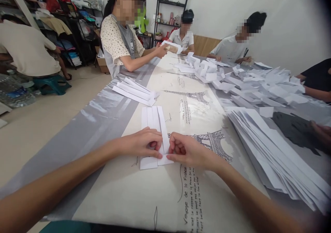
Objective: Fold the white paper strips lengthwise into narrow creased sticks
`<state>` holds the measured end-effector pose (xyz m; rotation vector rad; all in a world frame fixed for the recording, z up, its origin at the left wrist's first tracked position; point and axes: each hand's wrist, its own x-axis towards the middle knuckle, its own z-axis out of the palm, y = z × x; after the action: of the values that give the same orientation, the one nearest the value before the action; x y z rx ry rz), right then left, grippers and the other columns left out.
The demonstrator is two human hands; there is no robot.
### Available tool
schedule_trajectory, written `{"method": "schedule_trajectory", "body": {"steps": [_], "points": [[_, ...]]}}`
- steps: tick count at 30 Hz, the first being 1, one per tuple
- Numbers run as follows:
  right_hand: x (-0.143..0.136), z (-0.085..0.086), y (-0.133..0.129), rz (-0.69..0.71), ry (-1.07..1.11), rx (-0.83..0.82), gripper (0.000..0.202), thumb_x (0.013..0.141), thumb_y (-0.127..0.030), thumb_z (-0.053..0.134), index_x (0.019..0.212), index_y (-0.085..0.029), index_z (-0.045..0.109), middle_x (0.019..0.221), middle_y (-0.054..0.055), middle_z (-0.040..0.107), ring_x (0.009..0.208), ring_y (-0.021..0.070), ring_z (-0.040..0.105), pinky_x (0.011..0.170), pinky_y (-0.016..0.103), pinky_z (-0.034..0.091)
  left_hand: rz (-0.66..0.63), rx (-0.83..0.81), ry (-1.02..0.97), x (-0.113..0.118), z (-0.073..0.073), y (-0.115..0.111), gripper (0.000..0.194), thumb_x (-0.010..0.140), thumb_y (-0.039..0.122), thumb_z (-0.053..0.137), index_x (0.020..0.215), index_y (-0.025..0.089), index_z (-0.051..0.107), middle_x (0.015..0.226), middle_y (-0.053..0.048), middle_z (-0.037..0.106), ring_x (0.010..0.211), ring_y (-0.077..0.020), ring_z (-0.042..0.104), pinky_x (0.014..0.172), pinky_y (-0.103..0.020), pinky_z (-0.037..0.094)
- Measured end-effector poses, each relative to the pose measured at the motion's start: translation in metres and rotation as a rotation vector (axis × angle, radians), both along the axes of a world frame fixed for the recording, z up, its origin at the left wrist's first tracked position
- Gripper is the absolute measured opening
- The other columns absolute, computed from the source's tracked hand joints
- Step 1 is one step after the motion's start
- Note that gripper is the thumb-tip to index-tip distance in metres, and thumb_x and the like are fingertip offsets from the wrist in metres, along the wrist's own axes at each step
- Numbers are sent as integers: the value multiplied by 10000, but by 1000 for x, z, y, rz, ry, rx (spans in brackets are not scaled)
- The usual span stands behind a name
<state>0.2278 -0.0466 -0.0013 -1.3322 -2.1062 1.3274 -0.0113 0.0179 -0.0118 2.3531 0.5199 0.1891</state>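
1. Flat, folded white paper strips [152, 117] lie under the left hand [148, 144] and extend to the fingertips of the right hand [187, 152].
2. Both hands narrow, fingers curled, thumbs at the strips; whether either pinches paper cannot be told.
3. Right of the right hand: a layered stack of long white paper [274, 153].
4. Far beyond the left hand: a brown cardboard box [102, 63], contents indistinct.
5. Below the right hand, the cream-and-grey printed tablecloth [116, 195] reads "Voyage de la France".
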Motion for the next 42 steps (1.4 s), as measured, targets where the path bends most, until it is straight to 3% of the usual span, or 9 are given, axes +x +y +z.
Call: {"method": "schedule_trajectory", "body": {"steps": [8,15,19,24,27,32,35,38,42], "points": [[-3,-6,-2,-50,66,-57,199,891,-262,678,890,-230,482,801,-43,595,650,103,523,563,249,419,-15,-29,-13,-4,5,-3,233,932,380,671,804,200,595,837,11,553,867,-175,522,873,-314,362],[-5,-5,-6,-52,15,-2,122,916,-243,630,897,-230,511,786,-37,621,640,108,527,567,257,426,50,12,-18,2,0,-8,401,891,499,712,741,197,494,788,35,554,837,-170,516,850,-314,334],[0,2,-6,-88,66,-92,162,899,-246,659,905,-231,498,860,-16,667,658,115,600,572,262,477,57,15,13,5,-3,-7,408,891,509,711,727,196,507,786,36,551,830,-169,513,830,-311,325],[2,2,-7,-174,86,-250,230,867,-267,696,873,-235,469,692,-41,619,568,126,590,519,270,488,61,22,0,4,-4,-7,419,892,538,695,724,200,512,777,32,546,828,-177,511,824,-313,328],[-1,1,-10,-205,95,-258,241,867,-255,686,910,-243,449,710,-36,639,580,133,595,528,277,498,92,28,10,3,-6,-8,368,873,541,714,825,214,552,801,29,545,824,-182,504,813,-312,338],[-5,1,-15,-169,-49,-59,163,901,-207,610,921,-252,455,727,-43,623,619,135,570,547,269,454,50,54,23,2,-4,-9,379,920,503,679,1206,273,588,864,21,556,858,-193,517,872,-329,336],[-5,3,-17,-109,-196,107,116,916,-196,581,874,-241,482,741,-26,612,633,143,546,545,275,424,58,41,47,4,0,-8,373,909,517,682,1178,269,612,823,19,536,832,-199,512,856,-327,345],[-4,9,-23,27,-267,330,90,957,-162,532,894,-218,563,929,32,649,715,151,575,615,300,460,82,28,48,4,0,-7,402,894,545,684,1176,267,608,826,15,533,831,-206,512,853,-330,354],[0,10,-42,265,-367,653,259,968,-40,432,976,-198,637,1021,73,656,854,199,606,697,341,505,99,14,39,4,-4,-7,439,871,568,702,1180,275,596,824,15,524,844,-212,515,833,-323,359]]}}
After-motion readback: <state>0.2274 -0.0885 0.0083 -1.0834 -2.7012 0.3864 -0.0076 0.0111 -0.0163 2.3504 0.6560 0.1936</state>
